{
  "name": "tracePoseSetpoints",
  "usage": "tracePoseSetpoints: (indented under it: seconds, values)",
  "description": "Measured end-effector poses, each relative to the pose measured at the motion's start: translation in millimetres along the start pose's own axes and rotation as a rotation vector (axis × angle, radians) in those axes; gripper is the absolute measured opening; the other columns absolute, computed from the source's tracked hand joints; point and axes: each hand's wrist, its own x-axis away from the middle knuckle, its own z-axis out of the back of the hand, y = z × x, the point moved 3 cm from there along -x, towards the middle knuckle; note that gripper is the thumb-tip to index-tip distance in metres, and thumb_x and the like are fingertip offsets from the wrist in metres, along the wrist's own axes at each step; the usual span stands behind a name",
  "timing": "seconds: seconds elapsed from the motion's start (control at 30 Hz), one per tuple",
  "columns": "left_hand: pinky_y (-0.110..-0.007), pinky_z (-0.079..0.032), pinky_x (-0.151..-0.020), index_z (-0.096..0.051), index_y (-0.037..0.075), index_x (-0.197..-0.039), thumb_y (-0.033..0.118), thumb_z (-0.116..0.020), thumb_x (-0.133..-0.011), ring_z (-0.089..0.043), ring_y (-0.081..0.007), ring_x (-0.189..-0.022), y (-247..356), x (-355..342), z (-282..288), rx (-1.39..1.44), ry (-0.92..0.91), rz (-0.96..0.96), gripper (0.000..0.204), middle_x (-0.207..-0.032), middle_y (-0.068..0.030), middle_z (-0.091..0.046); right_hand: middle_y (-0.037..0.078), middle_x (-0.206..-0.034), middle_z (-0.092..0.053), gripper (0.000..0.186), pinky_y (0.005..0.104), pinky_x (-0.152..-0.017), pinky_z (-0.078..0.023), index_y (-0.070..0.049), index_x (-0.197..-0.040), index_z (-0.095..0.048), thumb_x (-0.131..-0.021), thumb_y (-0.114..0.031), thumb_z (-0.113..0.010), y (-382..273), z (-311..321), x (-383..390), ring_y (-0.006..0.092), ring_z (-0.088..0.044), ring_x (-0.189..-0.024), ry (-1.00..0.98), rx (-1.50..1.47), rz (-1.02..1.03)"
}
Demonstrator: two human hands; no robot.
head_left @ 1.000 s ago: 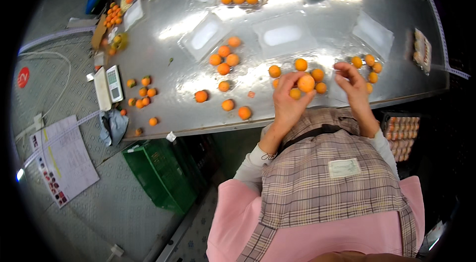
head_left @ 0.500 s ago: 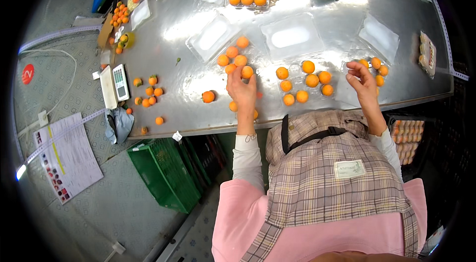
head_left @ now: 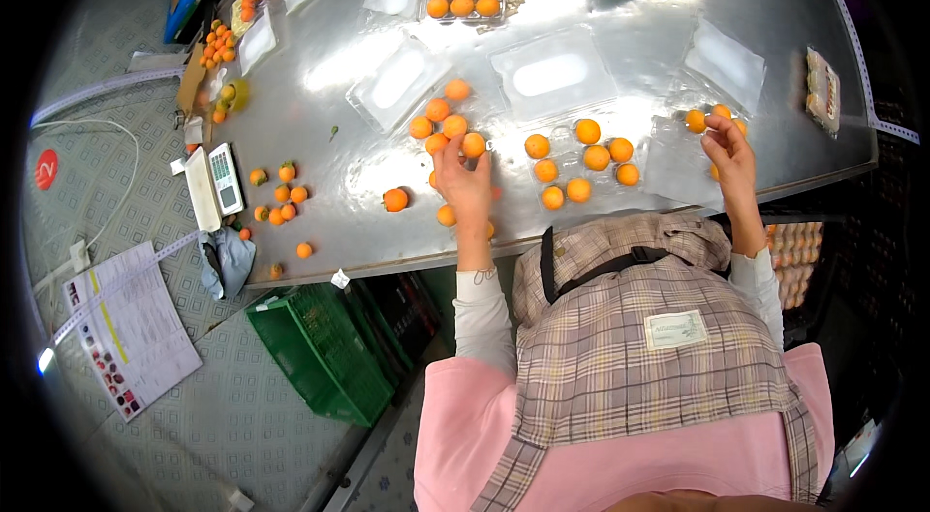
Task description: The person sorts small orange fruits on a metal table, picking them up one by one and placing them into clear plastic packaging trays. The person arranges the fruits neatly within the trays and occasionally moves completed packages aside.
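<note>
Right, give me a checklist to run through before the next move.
1. Left hand at an orange fruit: ok, it appears between thumb and forefinger.
2. Grip on that fruit secure: cannot tell from this angle.
3. Right hand empty: cannot tell; it overlaps the rightmost fruits in view.
4. Middle tray full: not ok; eight fruits, with gaps between some.
5. Far tray full: ok; four rows of three.
6. Single loose fruit clear of both hands: ok, left of the left hand.
</note>
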Motion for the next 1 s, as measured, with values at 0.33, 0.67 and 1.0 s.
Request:
tracePoseSetpoints:
  seconds: [0.33,0.67,1.0]
  values:
    - [-0.038,-0.056,-0.079,-0.068,0.005,-0.121,0.005,-0.084,-0.076,-0.065,-0.0252,-0.083,1.7,3.2,-0.6,-0.009,-0.017,0.002,0.048,-0.107,-0.0110,-0.062,0.001,-0.118,-0.066,0.036,0.0264,-0.099,-0.046,-0.004,-0.131,-0.064,-0.098,-0.017,-0.070,10.7,45.5,-13.2,0.0102,-0.059,-0.107,0.093,0.025,0.010]
    - [-0.039,-0.056,-0.077,-0.067,0.004,-0.120,0.005,-0.084,-0.076,-0.065,-0.0248,-0.082,1.3,1.7,-3.6,-0.004,-0.009,-0.016,0.047,-0.106,-0.0110,-0.063,0.001,-0.116,-0.066,0.036,0.0265,-0.098,-0.046,-0.003,-0.131,-0.064,-0.098,-0.017,-0.071,22.9,52.8,-15.5,0.0105,-0.059,-0.106,0.128,0.033,0.002]
    - [-0.046,-0.050,-0.079,-0.073,0.006,-0.108,0.035,-0.084,-0.080,-0.062,-0.0316,-0.085,0.3,-30.9,13.4,-0.293,0.155,-0.115,0.041,-0.093,-0.0118,-0.064,0.004,-0.119,-0.069,0.037,0.0301,-0.096,-0.050,-0.004,-0.127,-0.067,-0.093,-0.015,-0.074,44.5,65.5,-20.9,0.0139,-0.063,-0.105,0.171,0.081,0.028]
